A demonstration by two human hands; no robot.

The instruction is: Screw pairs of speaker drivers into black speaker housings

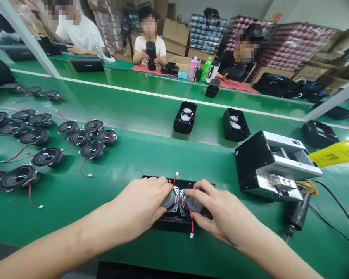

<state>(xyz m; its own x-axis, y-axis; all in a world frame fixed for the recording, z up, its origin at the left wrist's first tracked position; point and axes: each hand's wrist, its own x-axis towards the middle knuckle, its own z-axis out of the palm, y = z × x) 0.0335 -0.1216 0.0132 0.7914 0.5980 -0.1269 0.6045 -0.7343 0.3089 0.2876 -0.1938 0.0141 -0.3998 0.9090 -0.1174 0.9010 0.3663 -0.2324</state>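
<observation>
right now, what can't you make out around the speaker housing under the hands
- Head view: the left hand and right hand cover both ends of the black housing.
- Two speaker drivers: outer halves hidden by fingers.
- Red wire connector: too small to read.
- Electric screwdriver: tip too small to tell.

Green bench (128,166) carries loose speakers (48,157), black housing (177,223), screw feeder (275,166).
</observation>
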